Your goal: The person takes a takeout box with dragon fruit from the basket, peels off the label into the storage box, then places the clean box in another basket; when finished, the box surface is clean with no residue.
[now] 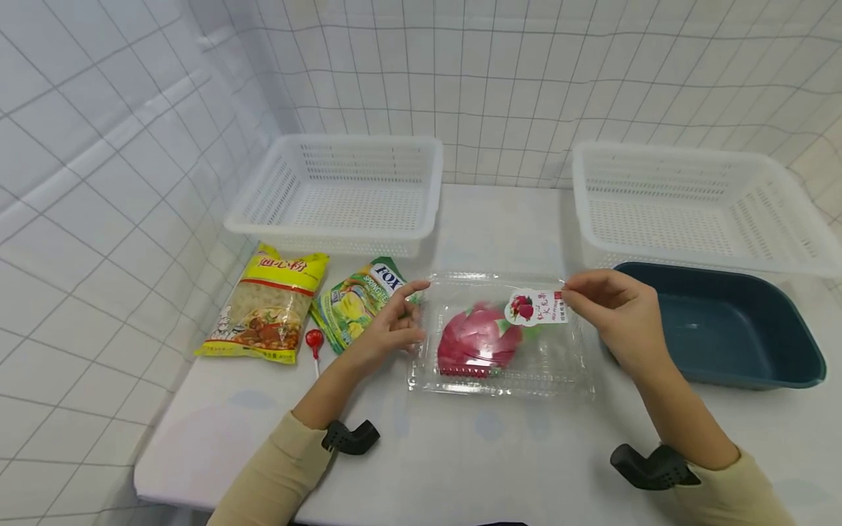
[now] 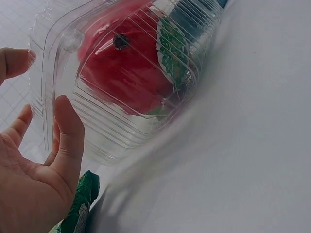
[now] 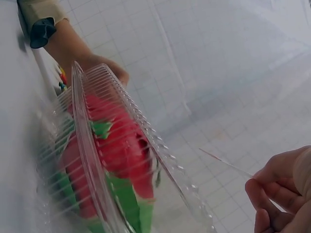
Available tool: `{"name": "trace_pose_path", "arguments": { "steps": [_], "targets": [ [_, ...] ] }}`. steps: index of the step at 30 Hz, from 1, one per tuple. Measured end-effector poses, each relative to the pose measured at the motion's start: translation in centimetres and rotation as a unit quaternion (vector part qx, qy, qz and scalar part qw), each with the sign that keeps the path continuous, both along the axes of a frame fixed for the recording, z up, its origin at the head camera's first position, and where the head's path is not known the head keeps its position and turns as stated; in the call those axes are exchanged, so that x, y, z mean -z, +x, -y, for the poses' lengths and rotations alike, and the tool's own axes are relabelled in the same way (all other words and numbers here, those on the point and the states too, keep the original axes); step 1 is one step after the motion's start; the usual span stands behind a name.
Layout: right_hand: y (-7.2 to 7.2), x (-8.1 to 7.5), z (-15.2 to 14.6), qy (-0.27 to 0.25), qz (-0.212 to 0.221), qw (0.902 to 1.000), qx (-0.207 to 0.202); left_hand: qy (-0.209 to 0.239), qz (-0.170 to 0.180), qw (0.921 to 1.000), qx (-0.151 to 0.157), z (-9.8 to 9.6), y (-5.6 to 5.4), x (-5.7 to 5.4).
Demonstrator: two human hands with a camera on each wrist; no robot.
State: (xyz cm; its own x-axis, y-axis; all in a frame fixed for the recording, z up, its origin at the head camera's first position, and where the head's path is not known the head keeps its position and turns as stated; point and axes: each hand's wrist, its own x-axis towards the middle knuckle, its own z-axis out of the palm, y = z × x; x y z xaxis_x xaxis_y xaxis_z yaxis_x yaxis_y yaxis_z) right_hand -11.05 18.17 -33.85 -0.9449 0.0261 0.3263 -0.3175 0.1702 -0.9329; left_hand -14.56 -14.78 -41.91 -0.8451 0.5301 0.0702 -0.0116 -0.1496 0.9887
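Note:
A clear lidded plastic box (image 1: 559, 365) with a pink-and-green dragon fruit (image 1: 476, 340) inside lies on the table. My right hand (image 1: 618, 314) pinches the right end of a white label (image 1: 546, 310) printed with a dragon fruit. Seen edge-on in the right wrist view, this label (image 3: 226, 162) hovers over the lid, its far end apart from it. At the box's left edge, my left hand (image 1: 388, 329) touches the rim with index finger and thumb. The left wrist view shows those fingers (image 2: 68, 128) spread along the rim.
Two white baskets (image 1: 421, 235) (image 1: 710, 256) stand at the back. A dark teal basin (image 1: 723, 372) sits at the right. On the left lie a yellow pasta bag (image 1: 270, 307), a green FOX'S packet (image 1: 351, 303) and a red lollipop (image 1: 315, 340).

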Motion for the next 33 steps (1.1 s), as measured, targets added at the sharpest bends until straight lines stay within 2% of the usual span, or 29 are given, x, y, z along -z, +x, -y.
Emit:
{"name": "trace_pose_path", "arguments": {
  "steps": [5, 10, 19, 23, 33],
  "targets": [
    [0.3, 0.0, -1.9, -0.053, 0.011, 0.9986, 0.0, 0.005, 0.001, 1.0, 0.002, 0.0, 0.0, 0.1],
    [0.6, 0.2, -3.5, -0.072, 0.014, 0.9973, -0.001, 0.007, -0.003, 1.0, 0.006, 0.1, 0.0, 0.1],
    [1.2, 0.4, -6.0, -0.123, -0.009, 0.9923, 0.007, 0.004, -0.006, 1.0, 0.006, 0.1, 0.0, 0.1],
    [1.4, 0.7, -7.0, -0.144, -0.007, 0.9893, 0.024, 0.0, -0.006, 1.0, 0.005, 0.1, 0.0, 0.1],
    [1.0, 2.6, -9.9, -0.184, 0.038, 0.9777, 0.094, -0.004, -0.005, 1.0, 0.003, 0.1, 0.0, 0.1]
  ]
}}
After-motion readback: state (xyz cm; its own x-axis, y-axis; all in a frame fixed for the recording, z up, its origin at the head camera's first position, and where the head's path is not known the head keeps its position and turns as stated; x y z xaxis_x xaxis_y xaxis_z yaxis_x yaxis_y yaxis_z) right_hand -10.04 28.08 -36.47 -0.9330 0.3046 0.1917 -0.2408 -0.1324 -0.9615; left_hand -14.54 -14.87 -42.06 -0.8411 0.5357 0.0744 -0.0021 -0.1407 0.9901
